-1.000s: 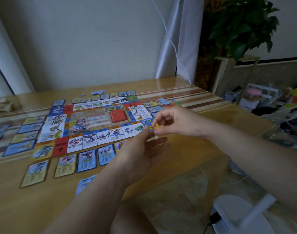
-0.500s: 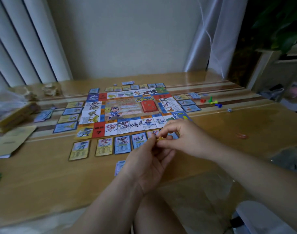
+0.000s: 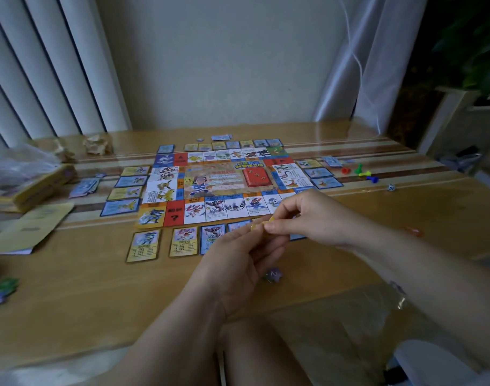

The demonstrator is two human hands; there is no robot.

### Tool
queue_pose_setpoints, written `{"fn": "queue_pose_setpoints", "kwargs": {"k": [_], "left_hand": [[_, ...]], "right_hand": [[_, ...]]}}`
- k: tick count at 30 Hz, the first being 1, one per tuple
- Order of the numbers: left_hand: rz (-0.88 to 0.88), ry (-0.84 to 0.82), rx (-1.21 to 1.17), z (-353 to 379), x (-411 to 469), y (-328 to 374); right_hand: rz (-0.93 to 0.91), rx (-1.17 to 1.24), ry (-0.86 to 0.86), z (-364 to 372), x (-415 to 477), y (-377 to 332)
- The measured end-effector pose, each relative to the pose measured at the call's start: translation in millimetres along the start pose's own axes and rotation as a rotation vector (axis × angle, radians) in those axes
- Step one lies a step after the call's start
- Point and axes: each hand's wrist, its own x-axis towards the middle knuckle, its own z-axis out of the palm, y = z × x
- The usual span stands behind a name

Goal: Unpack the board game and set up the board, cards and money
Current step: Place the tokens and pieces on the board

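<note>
A wooden desk (image 3: 71,296) under a clear glossy cover fills the view, set against a pale wall with vertical blinds at the left and a sheer curtain at the right. In its middle lies the game board (image 3: 216,185), flat and square-on, with a ring of picture squares around a central panel. A red deck of cards (image 3: 256,176) sits on the right part of that panel. Property cards (image 3: 143,245) lie face up in rows just outside all four edges of the board, the nearest row partly hidden behind the hands. At the left edge of the desk are a yellow box (image 3: 40,188), a folded yellow leaflet (image 3: 29,227) in front of it, and a small loose pile of blue cards (image 3: 85,186) between box and board. To the right of the board stand coloured pawns (image 3: 359,172), red, green, yellow and blue, close together, with a small die (image 3: 391,187) just beyond them.

The left hand (image 3: 238,263) is palm up over the near edge of the desk, fingers loosely curled. The right hand (image 3: 307,215) meets it from the right, thumb and forefinger pinched on a small yellow piece (image 3: 259,226) that also touches the left fingertips; what kind of piece it is I cannot tell
</note>
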Motion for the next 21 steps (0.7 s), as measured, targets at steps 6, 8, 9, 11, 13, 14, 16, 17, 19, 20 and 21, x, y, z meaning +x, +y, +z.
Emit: {"fn": "queue_pose_setpoints", "kwargs": {"k": [6,8,9,11,13,14,16,17,19,20,21], "left_hand": [[0.116,0.089,0.002,-12.8,0.6,12.3],[0.152,0.116,-0.005,-18.4,0.2,19.1],[0.161,0.120,-0.005,-20.0,-0.1,21.7],[0.166,0.119,-0.003,-20.7,-0.7,24.5],[0.160,0.128,-0.011,-20.9,-0.2,24.2],[0.156,0.137,-0.021,-21.1,0.5,23.0],[0.145,0.156,-0.045,-21.2,2.5,19.9],[0.134,0.162,-0.054,-21.2,3.8,18.2],[0.108,0.165,-0.061,-20.9,6.0,15.3],[0.097,0.164,-0.063,-20.1,6.7,14.4],[0.088,0.163,-0.063,-18.9,7.4,14.0]], "right_hand": [[0.017,0.135,-0.033,-4.7,-5.4,4.8],[0.046,0.055,-0.124,-1.8,-8.1,10.8],[0.054,-0.004,-0.173,1.5,-9.5,13.7],[0.058,-0.076,-0.238,8.3,-11.9,16.2],[0.051,-0.101,-0.266,12.1,-13.4,16.1],[0.053,-0.121,-0.284,12.5,-13.4,16.7],[0.063,-0.177,-0.322,12.3,-13.5,17.3],[0.069,-0.206,-0.332,12.4,-13.2,17.5],[0.075,-0.238,-0.318,11.2,-13.0,17.6],[0.068,-0.242,-0.295,9.6,-12.9,17.2],[0.054,-0.243,-0.257,7.1,-12.6,16.4]]}}
